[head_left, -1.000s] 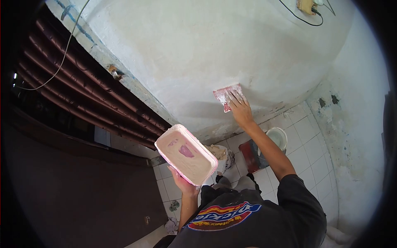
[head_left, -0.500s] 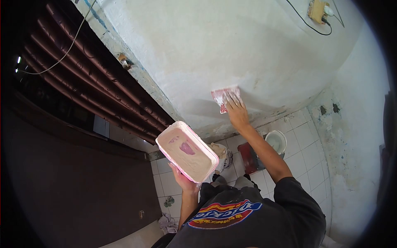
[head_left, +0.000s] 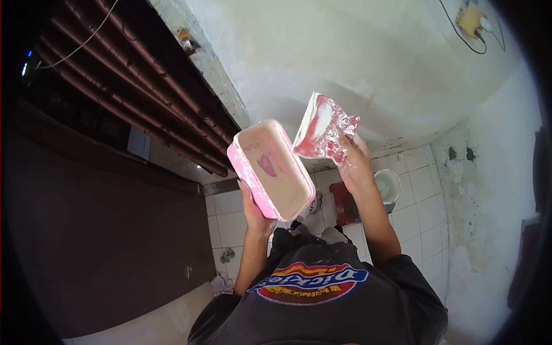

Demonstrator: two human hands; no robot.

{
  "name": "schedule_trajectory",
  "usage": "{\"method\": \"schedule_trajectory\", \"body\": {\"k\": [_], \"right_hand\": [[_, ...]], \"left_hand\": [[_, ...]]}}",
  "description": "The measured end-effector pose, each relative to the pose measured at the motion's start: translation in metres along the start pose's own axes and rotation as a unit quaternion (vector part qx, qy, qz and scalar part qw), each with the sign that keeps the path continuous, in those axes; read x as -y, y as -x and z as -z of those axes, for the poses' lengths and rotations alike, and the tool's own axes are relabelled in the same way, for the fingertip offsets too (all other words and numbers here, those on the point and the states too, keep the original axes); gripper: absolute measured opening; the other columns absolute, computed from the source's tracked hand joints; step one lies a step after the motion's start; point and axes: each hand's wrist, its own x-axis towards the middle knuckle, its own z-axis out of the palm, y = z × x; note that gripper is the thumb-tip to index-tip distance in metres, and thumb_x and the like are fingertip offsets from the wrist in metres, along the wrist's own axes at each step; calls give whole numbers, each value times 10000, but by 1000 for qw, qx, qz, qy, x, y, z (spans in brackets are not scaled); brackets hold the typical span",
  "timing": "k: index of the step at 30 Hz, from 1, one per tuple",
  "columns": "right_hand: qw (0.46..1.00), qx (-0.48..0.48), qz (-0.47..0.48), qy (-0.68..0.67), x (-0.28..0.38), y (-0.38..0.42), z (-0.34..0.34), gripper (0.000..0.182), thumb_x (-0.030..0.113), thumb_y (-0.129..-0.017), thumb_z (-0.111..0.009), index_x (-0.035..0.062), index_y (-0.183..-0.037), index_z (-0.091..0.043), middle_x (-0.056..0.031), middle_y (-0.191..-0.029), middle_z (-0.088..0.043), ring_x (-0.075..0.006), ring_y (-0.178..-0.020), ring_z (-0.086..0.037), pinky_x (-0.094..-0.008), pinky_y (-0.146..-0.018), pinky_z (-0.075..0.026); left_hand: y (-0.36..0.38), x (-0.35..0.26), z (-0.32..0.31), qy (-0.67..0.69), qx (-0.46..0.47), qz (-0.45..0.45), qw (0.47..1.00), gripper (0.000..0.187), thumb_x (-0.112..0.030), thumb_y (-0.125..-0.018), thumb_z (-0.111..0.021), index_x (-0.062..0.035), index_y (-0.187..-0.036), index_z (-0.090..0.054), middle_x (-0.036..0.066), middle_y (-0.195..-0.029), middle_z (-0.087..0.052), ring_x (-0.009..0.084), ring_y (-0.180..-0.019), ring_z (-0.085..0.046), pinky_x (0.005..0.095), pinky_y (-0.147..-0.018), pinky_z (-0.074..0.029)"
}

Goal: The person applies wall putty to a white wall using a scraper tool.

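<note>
My left hand [head_left: 257,217] is closed around the lower side of a pink plastic tub [head_left: 254,179], its walls smeared with white. Inside lies a layer of pale putty [head_left: 289,192], with a patch of pink bottom showing through. In my right hand [head_left: 357,168] is a red plastic putty spreader [head_left: 330,127], streaked white and turned with its broad face toward me. The spreader's wide edge carries white putty and hangs close beside the tub's right rim. Beyond both hands rises the whitish, patchy wall [head_left: 287,52], apart from the spreader.
A white bucket [head_left: 388,188] stands on the tiled floor [head_left: 417,201] beside a red object [head_left: 344,206]. Brown curtains [head_left: 155,92] hang at the left, above a dark brown panel [head_left: 115,241]. A power socket with cables [head_left: 471,23] sits high on the right.
My right hand has drawn the spreader off the wall, back toward me and beside the tub, tilting its face up. The tub has risen in view and tipped, showing more of its pink side.
</note>
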Motion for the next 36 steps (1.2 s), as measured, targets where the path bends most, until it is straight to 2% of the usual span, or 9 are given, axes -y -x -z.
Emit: {"method": "schedule_trajectory", "body": {"k": [4,6,7,8,10,11,14,27,36], "right_hand": [[989,2,68,132,19,28,-26,237,90,-958,-548,-16,-1170,-547,-42,-1068,-632,-93,-938,-592,-281,-831,-482],[927,33,143,344,32,40,-39,199,114,-940,-583,-16,-1088,-557,-22,-943,-647,-70,-835,-584,-270,-739,-489],[880,31,205,427,29,42,-45,179,115,-910,-600,-13,-1022,-544,-91,-863,-659,-161,-741,-639,-318,-673,-502],[880,32,201,429,28,46,-52,179,115,-910,-600,-13,-1022,-544,-91,-863,-659,-161,-741,-639,-318,-673,-502],[744,52,242,620,26,51,-65,165,102,-874,-601,-10,-979,-539,-188,-838,-637,-318,-729,-649,-383,-648,-505],[708,81,256,653,24,50,-69,162,97,-857,-576,-18,-957,-520,-228,-844,-617,-415,-734,-611,-452,-631,-499],[650,95,294,694,5,46,-68,272,127,-871,-573,-47,-1075,-527,-239,-814,-628,-432,-720,-616,-469,-631,-494],[668,169,149,709,-21,40,-77,348,102,-863,-515,-101,-1138,-450,-305,-882,-614,-462,-792,-613,-527,-715,-478],[697,184,135,680,-34,32,-79,476,132,-867,-519,-113,-1263,-419,-327,-937,-612,-488,-845,-602,-534,-773,-463]], "left_hand": [[-5,-3,-1,3,39,-25,999,606,-501,-1016,-285,-79,-1450,-312,91,-1421,-434,254,-1275,-455,393,-1071,-363],[-7,-2,-1,17,33,-23,999,604,-502,-1017,-272,-83,-1451,-309,88,-1424,-430,252,-1275,-454,392,-1070,-365],[-8,-1,0,10,43,-36,998,605,-503,-1017,-269,-84,-1452,-306,87,-1425,-428,250,-1273,-455,391,-1068,-367],[-9,1,0,2,54,-48,997,605,-504,-1018,-265,-84,-1453,-304,87,-1425,-425,248,-1271,-455,390,-1067,-368],[-13,5,1,4,57,-54,997,609,-508,-1017,-262,-84,-1452,-302,88,-1423,-423,245,-1265,-458,390,-1061,-373],[-15,7,1,22,62,-66,996,590,-482,-1022,-273,-77,-1451,-292,91,-1430,-413,237,-1277,-444,391,-1074,-354],[-20,15,8,50,78,-62,994,585,-456,-1029,-274,-52,-1452,-272,93,-1432,-401,225,-1297,-418,392,-1090,-327],[-26,47,14,140,112,-20,984,623,-510,-1020,-230,-65,-1451,-300,105,-1424,-425,236,-1293,-433,379,-1094,-334],[-31,59,21,117,102,40,987,616,-516,-1019,-192,-104,-1466,-283,104,-1429,-416,249,-1296,-432,405,-1090,-348]]}}
